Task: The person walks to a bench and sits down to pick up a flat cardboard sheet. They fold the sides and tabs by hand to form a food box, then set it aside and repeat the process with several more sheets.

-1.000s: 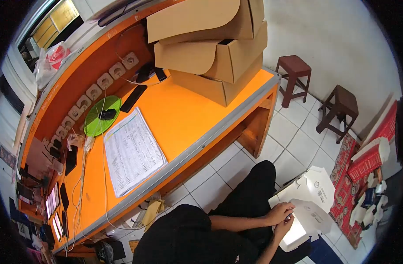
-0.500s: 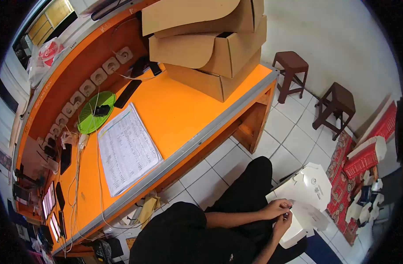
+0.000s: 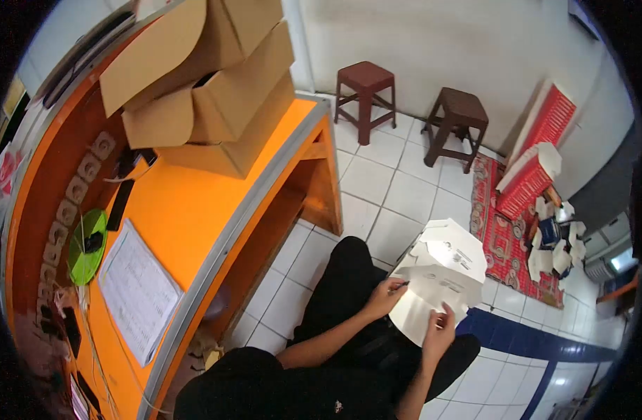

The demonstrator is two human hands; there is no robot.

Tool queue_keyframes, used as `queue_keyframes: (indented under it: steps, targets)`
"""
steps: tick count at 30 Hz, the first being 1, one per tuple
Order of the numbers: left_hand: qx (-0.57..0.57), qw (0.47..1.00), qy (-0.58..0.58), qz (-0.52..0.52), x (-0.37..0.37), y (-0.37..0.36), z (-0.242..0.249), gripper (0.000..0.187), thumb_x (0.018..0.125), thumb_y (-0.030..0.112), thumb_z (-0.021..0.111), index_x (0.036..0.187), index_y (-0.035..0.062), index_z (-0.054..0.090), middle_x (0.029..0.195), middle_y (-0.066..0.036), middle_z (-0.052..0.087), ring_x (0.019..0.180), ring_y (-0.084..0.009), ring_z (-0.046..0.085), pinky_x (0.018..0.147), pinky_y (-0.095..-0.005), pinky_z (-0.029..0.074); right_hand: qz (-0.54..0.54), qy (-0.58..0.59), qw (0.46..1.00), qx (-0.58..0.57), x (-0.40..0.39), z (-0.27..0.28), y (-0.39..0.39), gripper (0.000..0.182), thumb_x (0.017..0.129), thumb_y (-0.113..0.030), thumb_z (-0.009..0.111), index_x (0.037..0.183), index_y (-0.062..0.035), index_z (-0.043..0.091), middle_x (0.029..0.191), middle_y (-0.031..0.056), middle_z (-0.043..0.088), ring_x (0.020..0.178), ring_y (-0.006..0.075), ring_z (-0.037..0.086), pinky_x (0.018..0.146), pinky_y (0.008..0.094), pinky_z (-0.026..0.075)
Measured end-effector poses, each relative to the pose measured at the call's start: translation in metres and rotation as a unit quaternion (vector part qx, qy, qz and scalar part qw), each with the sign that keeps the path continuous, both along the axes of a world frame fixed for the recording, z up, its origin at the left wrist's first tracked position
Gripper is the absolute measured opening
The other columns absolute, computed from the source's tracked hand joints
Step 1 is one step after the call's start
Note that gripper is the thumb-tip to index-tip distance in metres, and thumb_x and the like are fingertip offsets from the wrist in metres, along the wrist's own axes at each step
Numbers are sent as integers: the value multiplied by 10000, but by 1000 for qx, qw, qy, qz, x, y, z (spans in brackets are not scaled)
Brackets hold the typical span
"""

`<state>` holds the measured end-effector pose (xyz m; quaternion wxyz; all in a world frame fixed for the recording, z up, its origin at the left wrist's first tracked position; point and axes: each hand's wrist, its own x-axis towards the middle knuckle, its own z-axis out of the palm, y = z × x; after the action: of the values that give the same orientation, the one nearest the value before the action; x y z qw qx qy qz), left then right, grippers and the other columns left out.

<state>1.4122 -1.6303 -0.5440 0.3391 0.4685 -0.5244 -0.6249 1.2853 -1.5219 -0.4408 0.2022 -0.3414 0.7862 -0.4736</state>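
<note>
A white card box [image 3: 455, 253] with printed marks lies open over my lap, its flaps spread out. My left hand [image 3: 385, 297] is at its left edge, fingers pinched on a small dark item [image 3: 405, 283] too small to name. A thin translucent sheet [image 3: 443, 283] lies across the box. To the right, my right hand [image 3: 440, 330] rests at the near edge of the box and sheet with its fingers partly curled. Whether those fingers grip anything is not clear.
An orange desk [image 3: 195, 203] on the left bears stacked cardboard boxes [image 3: 230, 105], papers [image 3: 140, 294] and a green plate [image 3: 87, 245]. Two brown stools [image 3: 366, 84] stand by the wall. Red boxes [image 3: 527, 185] and folded white pieces [image 3: 559, 245] lie on a red rug [image 3: 499, 231].
The view has turned right. My hands, close together before, have moved apart, the right one now farther along the box. The translucent sheet lies flatter over the box.
</note>
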Motion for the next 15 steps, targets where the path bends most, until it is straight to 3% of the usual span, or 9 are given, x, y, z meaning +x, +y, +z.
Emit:
queue_keyframes:
  steps: [2,3,4,6,7,8,11,12,15]
  targets:
    - [-18,999,-32,-8,8,-7,13,351,941,246,608,1176,-14,579,1049,-149,648,919,-213,636,830,-342,514,-102,52,993,-8,-32,-12,7,296,895,-126,639,1162,-6,595,801,51,585,704,129,541,633,265,459]
    - [-59,997,-47,29,7,-6,20,342,924,258,624,1118,-22,603,982,-190,662,907,-258,663,801,-374,525,-133,47,990,11,-47,-19,9,294,893,-145,635,1127,26,592,860,96,611,756,186,579,691,305,482]
    - [-87,993,-74,31,6,-7,13,348,930,264,613,1123,-26,601,969,-195,657,911,-274,663,808,-379,524,-152,50,987,5,-58,-36,9,294,893,-145,635,1127,26,592,860,96,611,756,186,579,691,305,482]
    - [-107,991,-80,19,5,-10,3,336,929,253,610,1122,-23,609,998,-206,655,926,-295,662,814,-378,521,-140,134,980,41,-82,-71,15,362,884,-171,635,1156,61,576,977,172,623,892,268,605,799,365,487]
    - [-122,989,-87,8,6,-8,-1,325,929,241,608,1121,-21,614,1010,-211,655,930,-303,662,813,-379,522,-102,94,990,20,-84,-69,15,425,882,-196,628,1198,79,560,1067,231,605,1020,341,580,902,412,454]
    - [-137,986,-92,-4,8,-11,-4,314,929,230,605,1121,-18,619,1022,-215,656,933,-310,662,813,-380,522,-94,25,994,57,-79,-53,10,462,886,-225,622,1225,82,553,1116,234,592,1065,343,559,931,418,437]
    - [-182,975,-126,-28,12,-10,12,295,933,206,594,1123,-18,624,1029,-226,659,929,-325,666,805,-386,525,-106,54,992,27,-81,-95,7,337,902,-234,599,1148,-6,629,1055,236,625,946,350,603,859,404,475]
    - [-191,972,-129,-35,11,-12,15,293,934,200,594,1125,-19,625,1030,-225,660,923,-331,668,800,-386,528,-121,-7,992,42,-73,-74,4,332,904,-239,592,1137,-6,633,1016,225,644,909,344,622,830,402,487]
    - [-109,982,-137,-73,6,-6,39,334,933,230,599,1126,-42,603,1072,-203,650,1015,-300,624,876,-389,484,-160,51,986,8,-71,-79,4,286,890,-251,594,1034,-15,668,877,209,676,828,344,664,750,407,512]
